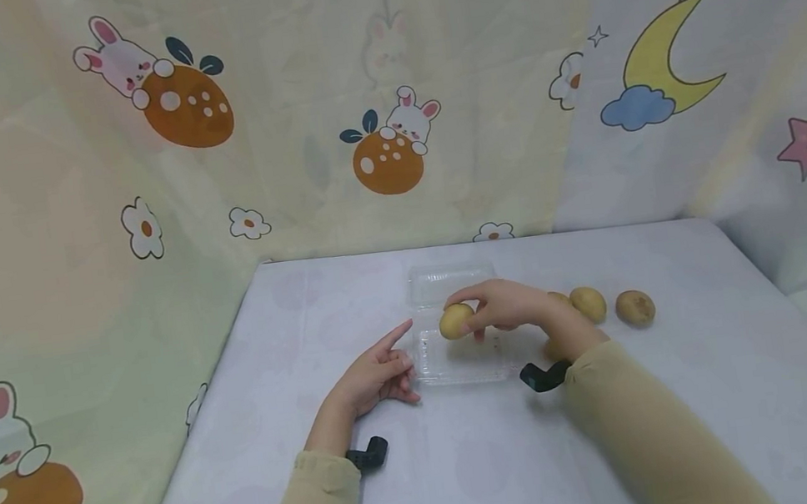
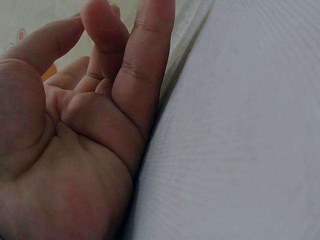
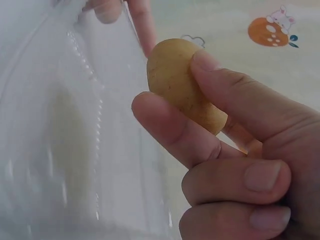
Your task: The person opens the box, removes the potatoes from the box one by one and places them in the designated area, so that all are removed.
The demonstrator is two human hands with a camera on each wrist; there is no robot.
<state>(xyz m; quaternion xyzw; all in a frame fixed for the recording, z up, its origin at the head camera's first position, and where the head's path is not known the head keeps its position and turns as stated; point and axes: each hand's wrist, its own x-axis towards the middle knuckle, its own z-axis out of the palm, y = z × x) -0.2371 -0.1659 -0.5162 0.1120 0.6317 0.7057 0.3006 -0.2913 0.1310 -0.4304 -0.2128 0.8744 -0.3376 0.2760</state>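
Observation:
My right hand [image 1: 504,305] pinches a small yellow potato [image 1: 456,321] between thumb and fingers, above a clear plastic box [image 1: 434,378] with its lid [image 1: 445,282] folded back. In the right wrist view the potato [image 3: 175,80] is held by thumb and index finger, and the other fingers are bent. My left hand [image 1: 377,377] rests beside the box's left edge, index finger stretched along it and the rest loosely bent. Nothing shows in the left palm [image 2: 75,150] in the left wrist view. Whether the left fingertips touch the box is hard to tell.
To the right of the box lie more potatoes, one [image 1: 589,305] near the right forearm and another [image 1: 635,308] farther right. Others are partly hidden by the right wrist. A pale cloth covers the table [image 1: 491,476], and patterned curtains [image 1: 298,130] hang behind and at the sides.

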